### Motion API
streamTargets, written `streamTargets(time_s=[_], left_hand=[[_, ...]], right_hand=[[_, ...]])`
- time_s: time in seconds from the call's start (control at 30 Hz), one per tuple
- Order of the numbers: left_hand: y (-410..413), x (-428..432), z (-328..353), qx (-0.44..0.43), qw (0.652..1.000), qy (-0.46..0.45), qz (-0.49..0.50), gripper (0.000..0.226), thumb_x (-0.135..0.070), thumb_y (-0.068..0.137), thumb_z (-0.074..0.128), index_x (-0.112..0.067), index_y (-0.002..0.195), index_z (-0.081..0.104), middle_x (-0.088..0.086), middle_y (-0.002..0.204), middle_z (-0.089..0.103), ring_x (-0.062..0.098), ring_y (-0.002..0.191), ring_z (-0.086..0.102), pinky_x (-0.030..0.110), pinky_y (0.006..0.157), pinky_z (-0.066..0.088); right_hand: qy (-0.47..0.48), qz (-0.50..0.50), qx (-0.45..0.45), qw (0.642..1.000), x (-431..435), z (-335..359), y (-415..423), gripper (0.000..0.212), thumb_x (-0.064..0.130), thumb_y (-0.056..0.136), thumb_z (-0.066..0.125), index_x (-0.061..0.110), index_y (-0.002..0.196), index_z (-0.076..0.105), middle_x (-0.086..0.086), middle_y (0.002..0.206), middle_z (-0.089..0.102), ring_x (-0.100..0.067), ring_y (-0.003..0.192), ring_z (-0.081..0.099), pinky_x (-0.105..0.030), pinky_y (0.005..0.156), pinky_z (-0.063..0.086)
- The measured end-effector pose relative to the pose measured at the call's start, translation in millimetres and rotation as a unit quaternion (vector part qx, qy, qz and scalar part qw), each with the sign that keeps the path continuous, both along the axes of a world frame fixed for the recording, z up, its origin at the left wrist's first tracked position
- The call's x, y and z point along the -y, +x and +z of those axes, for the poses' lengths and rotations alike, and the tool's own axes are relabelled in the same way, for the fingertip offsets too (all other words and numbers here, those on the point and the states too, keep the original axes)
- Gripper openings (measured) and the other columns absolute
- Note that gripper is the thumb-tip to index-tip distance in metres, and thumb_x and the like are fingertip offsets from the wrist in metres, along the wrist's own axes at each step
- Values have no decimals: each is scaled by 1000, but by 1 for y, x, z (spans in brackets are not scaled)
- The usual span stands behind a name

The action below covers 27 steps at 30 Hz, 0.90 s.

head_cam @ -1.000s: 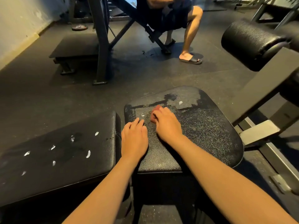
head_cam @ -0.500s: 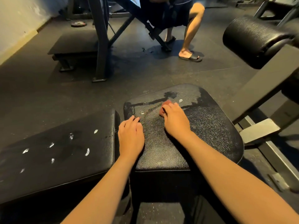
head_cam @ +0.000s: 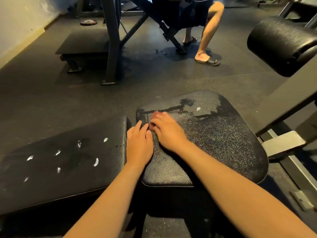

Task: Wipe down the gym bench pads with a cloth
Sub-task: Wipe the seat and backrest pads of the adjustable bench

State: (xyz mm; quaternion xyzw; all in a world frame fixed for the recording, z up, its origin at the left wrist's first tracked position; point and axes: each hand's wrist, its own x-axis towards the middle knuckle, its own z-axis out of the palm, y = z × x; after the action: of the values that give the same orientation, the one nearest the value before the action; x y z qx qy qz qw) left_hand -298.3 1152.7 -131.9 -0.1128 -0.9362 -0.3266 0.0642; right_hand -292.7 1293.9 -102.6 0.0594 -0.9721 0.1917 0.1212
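1. The right hand (head_cam: 167,133) lies on the seat pad (head_cam: 214,143), near its far left corner. Its fingers are bent over a small reddish cloth (head_cam: 153,119) and hold it against the pad.
2. Only a small part of the cloth shows between and beyond the fingers, and it is a little blurred. The rest is hidden under the hand.
3. The left hand (head_cam: 139,145) rests flat on the left edge of the same pad, just beside the right hand. Its fingers are straight and close together, and it holds nothing.
4. The far part of the seat pad shines and has some dark patches and one small white spot. The near part looks dull and grainy.
5. To the left, just beside the seat pad, lies the long back pad (head_cam: 60,162). It is black and carries several small white marks.
6. At the far right there is a round roller pad (head_cam: 281,43) on a metal arm.
7. On the far side, another person (head_cam: 208,31) sits on a machine, with one foot in a black sandal (head_cam: 208,61) on the dark floor (head_cam: 51,100).
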Motion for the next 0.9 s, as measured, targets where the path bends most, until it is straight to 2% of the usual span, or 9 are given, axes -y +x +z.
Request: streamTargets(time_s=[0.1,0.17,0.27,0.4,0.47,0.57,0.63,0.8,0.9], left_hand=[[-4,1,-5,16,999,29,13,41,-23,106,39,-12,142,54,14,158,36,30,143,27,39,120,19],[-4,2,-6,19,999,35,11,44,-23,106,38,-8,145,51,13,157,38,28,143,28,35,120,18],[-2,0,-5,26,998,56,12,45,-24,107,36,-8,147,48,9,157,39,24,144,27,32,120,16],[-4,2,-9,28,998,51,-5,53,-35,104,24,-15,147,49,7,154,44,21,144,30,31,120,18],[-2,3,-9,27,999,44,-8,54,-35,104,23,-14,147,49,7,155,43,22,144,29,31,120,16],[5,2,-4,30,998,46,-13,46,-25,108,33,-8,146,49,10,158,38,25,144,24,29,120,12],[6,1,-2,29,998,45,-14,45,-25,108,33,-8,147,48,9,158,36,23,144,23,27,119,10],[5,1,2,31,997,62,-16,44,-25,107,32,-12,143,54,7,154,43,23,141,28,28,117,16],[7,0,3,-16,999,-2,-43,46,-26,105,34,-9,140,57,10,149,51,29,133,38,40,117,28]], right_hand=[[12,62,25,998,-2,6,-14,30,17,98,51,17,126,62,-1,131,57,-25,126,44,-42,110,36],[14,-24,26,999,-18,5,-29,25,17,98,50,20,120,61,1,124,56,-23,118,46,-44,102,42],[15,-110,6,994,-17,-2,-28,24,17,97,50,18,119,60,-1,128,54,-27,124,41,-46,104,40],[-9,33,23,999,16,-6,-1,31,19,98,51,18,128,60,-4,141,52,-29,141,33,-46,117,29],[-7,40,33,999,6,-2,1,32,18,99,51,20,129,58,-1,142,51,-26,140,34,-44,117,30],[8,-101,2,995,-21,-1,2,25,16,95,53,20,119,59,3,126,54,-22,122,42,-43,104,41],[27,-177,-5,984,-19,-1,9,26,18,95,51,18,121,58,-1,128,51,-25,125,39,-42,106,39],[-11,27,40,999,19,-5,23,37,20,100,48,19,135,55,-3,148,47,-28,143,30,-44,119,27],[0,-54,47,997,-7,1,15,32,20,100,48,20,132,55,0,143,48,-29,140,34,-41,116,30]])
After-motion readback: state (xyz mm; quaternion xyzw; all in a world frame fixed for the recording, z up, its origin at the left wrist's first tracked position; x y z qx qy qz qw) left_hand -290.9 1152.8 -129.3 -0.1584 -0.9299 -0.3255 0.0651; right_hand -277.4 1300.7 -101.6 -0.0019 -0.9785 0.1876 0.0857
